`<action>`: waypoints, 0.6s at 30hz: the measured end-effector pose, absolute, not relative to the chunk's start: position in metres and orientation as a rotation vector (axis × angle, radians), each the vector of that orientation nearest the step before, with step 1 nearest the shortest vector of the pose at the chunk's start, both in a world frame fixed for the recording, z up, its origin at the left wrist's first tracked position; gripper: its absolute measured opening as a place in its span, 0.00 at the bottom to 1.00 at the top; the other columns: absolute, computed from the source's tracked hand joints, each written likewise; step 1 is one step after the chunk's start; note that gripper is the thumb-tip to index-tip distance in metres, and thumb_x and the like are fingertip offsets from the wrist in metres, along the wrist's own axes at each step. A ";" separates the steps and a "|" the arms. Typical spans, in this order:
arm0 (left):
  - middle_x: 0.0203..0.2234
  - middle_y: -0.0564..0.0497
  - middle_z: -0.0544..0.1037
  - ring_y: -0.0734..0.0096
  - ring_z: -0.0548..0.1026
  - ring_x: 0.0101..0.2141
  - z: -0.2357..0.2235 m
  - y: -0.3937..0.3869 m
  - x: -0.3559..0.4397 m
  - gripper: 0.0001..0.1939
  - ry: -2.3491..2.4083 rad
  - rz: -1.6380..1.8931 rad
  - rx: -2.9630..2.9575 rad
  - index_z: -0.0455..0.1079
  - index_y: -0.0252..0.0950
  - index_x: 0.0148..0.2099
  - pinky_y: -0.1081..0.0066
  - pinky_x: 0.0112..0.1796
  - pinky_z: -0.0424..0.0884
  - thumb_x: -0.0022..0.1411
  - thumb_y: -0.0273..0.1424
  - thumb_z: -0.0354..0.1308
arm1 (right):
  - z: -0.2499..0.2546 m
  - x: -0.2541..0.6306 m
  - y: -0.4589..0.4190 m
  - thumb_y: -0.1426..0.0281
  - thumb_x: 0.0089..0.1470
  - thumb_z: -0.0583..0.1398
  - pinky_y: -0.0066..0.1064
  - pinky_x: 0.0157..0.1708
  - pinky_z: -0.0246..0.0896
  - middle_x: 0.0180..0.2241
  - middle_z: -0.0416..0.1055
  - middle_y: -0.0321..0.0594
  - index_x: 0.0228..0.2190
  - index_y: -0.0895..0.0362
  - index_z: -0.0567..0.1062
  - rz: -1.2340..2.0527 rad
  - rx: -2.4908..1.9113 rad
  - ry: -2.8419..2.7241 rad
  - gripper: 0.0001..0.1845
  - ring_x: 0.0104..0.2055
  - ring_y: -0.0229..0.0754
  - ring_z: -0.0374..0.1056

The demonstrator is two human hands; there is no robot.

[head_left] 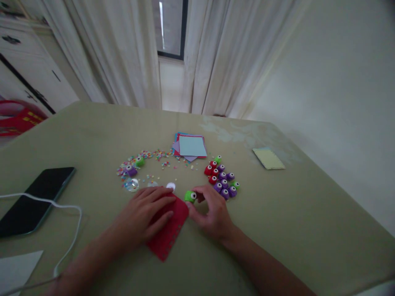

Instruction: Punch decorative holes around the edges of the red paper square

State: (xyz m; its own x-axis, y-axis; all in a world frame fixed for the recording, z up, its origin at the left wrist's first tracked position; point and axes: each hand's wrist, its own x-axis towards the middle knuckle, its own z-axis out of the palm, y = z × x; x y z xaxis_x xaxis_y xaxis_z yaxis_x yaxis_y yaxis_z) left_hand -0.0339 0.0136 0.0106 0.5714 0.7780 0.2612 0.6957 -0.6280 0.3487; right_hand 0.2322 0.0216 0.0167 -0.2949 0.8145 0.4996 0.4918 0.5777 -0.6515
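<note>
My left hand (146, 213) rests flat, fingers stretched over a red sheet of paper (165, 242). A row of small marks or holes runs along that sheet's right edge. Between the thumb and fingers of my right hand (212, 211) is a small green one-eyed figure (190, 196), at the upper right corner of the red paper. Just beyond that hand stands a cluster of similar red, purple and green figures (222, 176). Past my left fingertips are a small white disc (170, 186) and a clear shiny disc (132, 185).
Colourful confetti (146, 155) lies scattered around a purple figure (131, 170) and a green one (140, 161). Stacked paper squares (193, 146) lie farther back, a yellowish pad (268, 158) to the right. At left are a phone (37, 197), a white cable (78, 222) and white paper (20, 267).
</note>
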 end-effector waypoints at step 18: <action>0.68 0.47 0.74 0.50 0.72 0.62 0.004 0.007 -0.026 0.33 1.279 0.619 2.589 0.64 0.49 0.74 0.53 0.64 0.63 0.72 0.48 0.63 | 0.012 0.237 0.035 0.67 0.63 0.65 0.30 0.37 0.74 0.36 0.79 0.37 0.51 0.53 0.76 1.000 -1.164 -1.612 0.15 0.35 0.41 0.75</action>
